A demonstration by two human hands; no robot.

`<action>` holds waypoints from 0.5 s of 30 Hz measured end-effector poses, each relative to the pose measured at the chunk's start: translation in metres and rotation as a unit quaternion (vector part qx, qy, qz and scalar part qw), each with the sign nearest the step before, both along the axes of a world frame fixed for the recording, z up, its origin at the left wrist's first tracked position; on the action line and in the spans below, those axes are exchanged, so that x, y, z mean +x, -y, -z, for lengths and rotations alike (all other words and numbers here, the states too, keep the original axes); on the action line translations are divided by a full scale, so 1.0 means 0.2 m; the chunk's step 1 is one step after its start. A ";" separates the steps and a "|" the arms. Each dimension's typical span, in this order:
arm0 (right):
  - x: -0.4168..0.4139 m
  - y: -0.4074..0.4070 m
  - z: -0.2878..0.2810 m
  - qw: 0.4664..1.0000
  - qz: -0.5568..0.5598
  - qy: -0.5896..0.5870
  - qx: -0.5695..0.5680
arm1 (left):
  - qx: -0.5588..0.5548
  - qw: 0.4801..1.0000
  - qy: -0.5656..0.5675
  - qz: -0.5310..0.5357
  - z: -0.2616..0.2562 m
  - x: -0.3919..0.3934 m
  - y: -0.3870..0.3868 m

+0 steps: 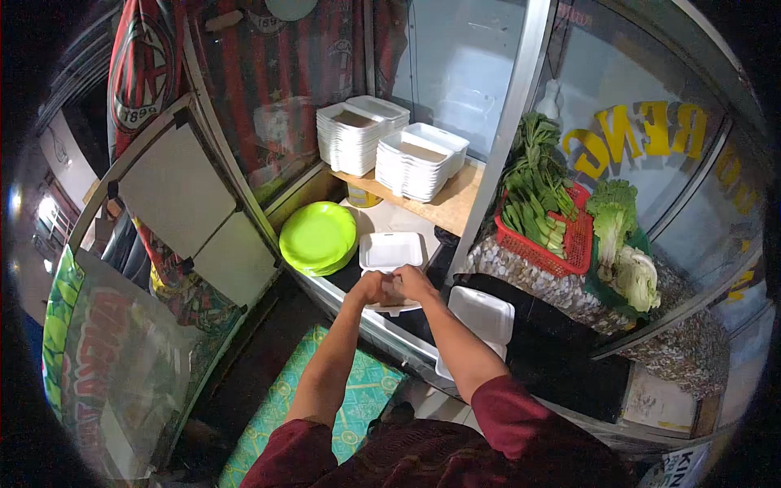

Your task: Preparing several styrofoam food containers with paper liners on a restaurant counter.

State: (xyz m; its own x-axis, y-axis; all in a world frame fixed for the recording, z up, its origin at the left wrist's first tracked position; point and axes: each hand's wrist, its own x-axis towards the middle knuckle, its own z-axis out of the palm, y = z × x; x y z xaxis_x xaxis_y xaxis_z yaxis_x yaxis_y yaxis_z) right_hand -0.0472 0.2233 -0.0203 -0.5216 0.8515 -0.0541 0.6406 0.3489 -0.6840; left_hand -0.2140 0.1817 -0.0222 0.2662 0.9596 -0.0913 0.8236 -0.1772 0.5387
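An open white foam food box (390, 250) stands on the dark counter before me, its lid raised at the far side. My left hand (373, 288) and my right hand (412, 283) meet over its near half, with brownish paper (396, 300) partly visible below them. The fingers are bunched together; whether they pinch the paper or something small cannot be told. A second open foam box (482, 314) lies right of my right forearm. Bright green plates (318, 238) are stacked at the left of the box in my hands.
Two stacks of open foam boxes (348, 140) stand on a wooden shelf (442, 204). Right of a metal post (503, 134), a red basket (543, 238) holds leafy greens, beside a lettuce (613, 213) and a cabbage (637, 283). Glass panels border the counter.
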 end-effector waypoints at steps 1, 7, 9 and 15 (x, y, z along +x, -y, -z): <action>-0.06 0.06 -0.02 0.999 -0.026 0.040 -0.010 | -0.035 0.998 -0.045 -0.014 -0.06 -0.03 0.09; -0.03 0.14 0.08 0.991 -0.074 0.110 -0.033 | 0.088 0.981 -0.145 0.091 0.22 -0.06 0.09; -0.06 0.15 0.09 0.989 -0.070 0.124 -0.030 | 0.053 0.995 -0.086 0.018 0.22 -0.07 0.10; -0.02 0.17 0.08 0.983 -0.036 0.176 -0.024 | 0.013 0.988 -0.143 0.057 0.15 0.04 0.10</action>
